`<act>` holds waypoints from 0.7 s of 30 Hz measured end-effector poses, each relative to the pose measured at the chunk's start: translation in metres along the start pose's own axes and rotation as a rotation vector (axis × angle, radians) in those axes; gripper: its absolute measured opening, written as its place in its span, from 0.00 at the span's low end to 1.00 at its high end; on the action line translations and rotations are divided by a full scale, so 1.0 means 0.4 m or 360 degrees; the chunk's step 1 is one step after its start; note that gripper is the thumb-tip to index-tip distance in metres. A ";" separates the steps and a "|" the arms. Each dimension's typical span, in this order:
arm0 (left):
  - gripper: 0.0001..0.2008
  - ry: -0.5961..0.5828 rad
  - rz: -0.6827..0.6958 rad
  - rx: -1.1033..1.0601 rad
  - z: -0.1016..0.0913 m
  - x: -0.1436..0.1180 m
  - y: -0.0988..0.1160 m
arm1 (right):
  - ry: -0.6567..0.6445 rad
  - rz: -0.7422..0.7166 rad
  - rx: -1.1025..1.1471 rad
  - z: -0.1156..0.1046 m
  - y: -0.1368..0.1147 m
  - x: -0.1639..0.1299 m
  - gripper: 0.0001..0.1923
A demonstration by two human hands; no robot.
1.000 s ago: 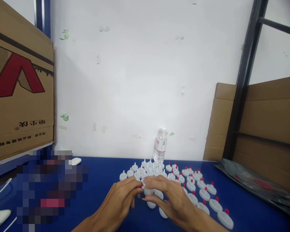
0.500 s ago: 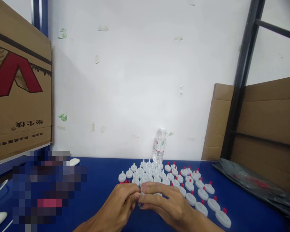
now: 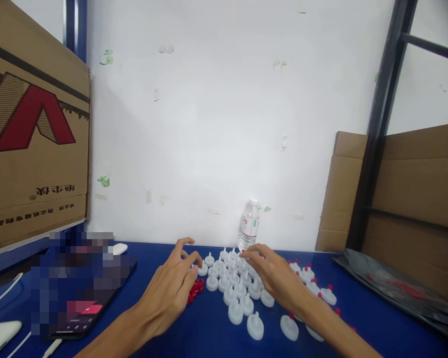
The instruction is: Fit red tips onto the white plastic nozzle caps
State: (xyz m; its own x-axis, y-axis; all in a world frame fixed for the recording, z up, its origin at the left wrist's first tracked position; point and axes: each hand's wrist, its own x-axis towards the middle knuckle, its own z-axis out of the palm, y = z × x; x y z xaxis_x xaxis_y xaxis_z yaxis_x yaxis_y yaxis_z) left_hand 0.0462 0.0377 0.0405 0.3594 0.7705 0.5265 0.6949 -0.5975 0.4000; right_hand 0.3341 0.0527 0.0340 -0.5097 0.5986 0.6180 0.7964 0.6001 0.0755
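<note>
Nearest, at 6 o'clock on the blue bench [image 3: 377,328]: bare white caps [image 3: 254,325] are set in loose rows, spouts up, no red tips fitted. At 4 to 5 o'clock, partly hidden under the right forearm, tipped caps [image 3: 327,295] are seen, each with a red tip pressed on; these are judged done.

Left hand [image 3: 171,286]: fingers curled, thumb and forefinger pinched near a far bare cap; whether anything is gripped cannot be told. A small heap of red tips [image 3: 194,290] lies just beside it at its 3 o'clock, touching the bench.

Right hand [image 3: 272,273]: spread flat, fingers loose, resting over the far caps, nothing grasped.

Judged roughly half done: bare caps at centre and left are left to tip.

Farther, at 12 o'clock: a bottle [image 3: 248,224] stands upright against the wall. At 9 o'clock a phone [image 3: 85,308]; at 10 o'clock a box [image 3: 33,134].
</note>
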 end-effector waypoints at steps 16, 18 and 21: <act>0.12 -0.0332 0.0047 0.0405 0.061 0.008 -0.058 | -0.0490 0.0479 0.0094 0.030 0.088 -0.029 0.30; 0.12 -0.0350 0.0022 0.0427 0.063 0.007 -0.058 | -0.0536 0.0499 0.0096 0.031 0.089 -0.031 0.30; 0.12 -0.0368 -0.0029 0.0466 0.063 0.009 -0.053 | -0.0554 0.0523 0.0088 0.032 0.091 -0.034 0.31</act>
State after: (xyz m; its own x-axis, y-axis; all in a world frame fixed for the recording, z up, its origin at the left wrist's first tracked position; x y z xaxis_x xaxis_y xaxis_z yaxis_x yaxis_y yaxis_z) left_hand 0.0486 0.0588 0.0149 0.4534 0.8302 0.3243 0.8391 -0.5203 0.1588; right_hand 0.3658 0.0733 0.0184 -0.3203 0.8977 0.3026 0.9198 0.3711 -0.1277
